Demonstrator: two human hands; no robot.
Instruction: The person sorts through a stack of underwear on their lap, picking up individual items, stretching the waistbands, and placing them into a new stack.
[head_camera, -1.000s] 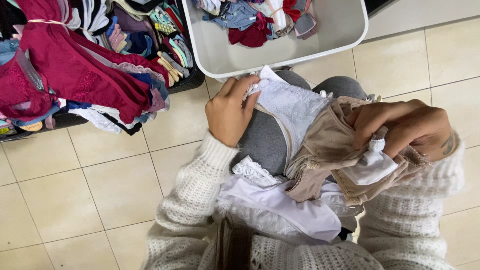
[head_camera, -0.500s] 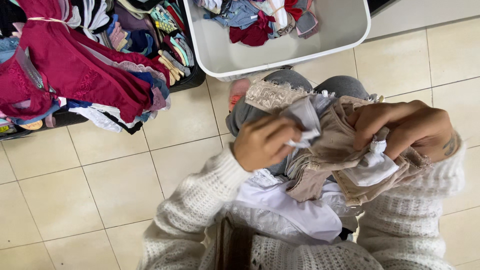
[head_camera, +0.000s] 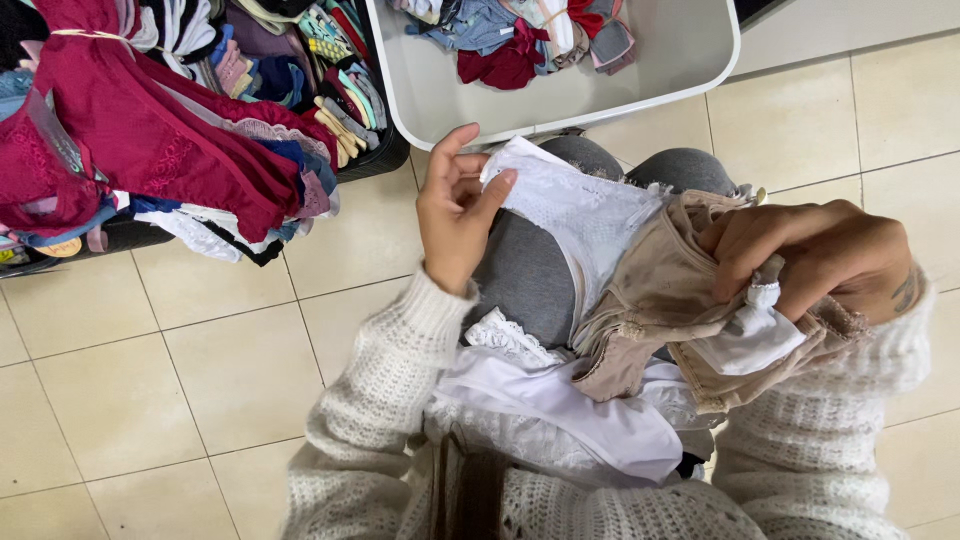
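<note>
My left hand (head_camera: 457, 210) pinches the corner of a white lace garment (head_camera: 580, 215) that lies spread over my grey-trousered knees (head_camera: 525, 280). My right hand (head_camera: 815, 255) is closed around a bunch of beige garments (head_camera: 660, 295) together with a small white piece of cloth (head_camera: 750, 335). More white garments (head_camera: 560, 400) rest in my lap, below both hands.
A white plastic tub (head_camera: 680, 60) with a few mixed garments stands just beyond my knees. At the top left a dark bin (head_camera: 375, 160) overflows with clothes, a large crimson lace piece (head_camera: 150, 140) on top. The floor is pale tile (head_camera: 200, 370).
My left hand pulled the white lace garment back toward my body, then stretched it out flat again over my knees toward the tub. My right hand kept its hold and barely moved.
</note>
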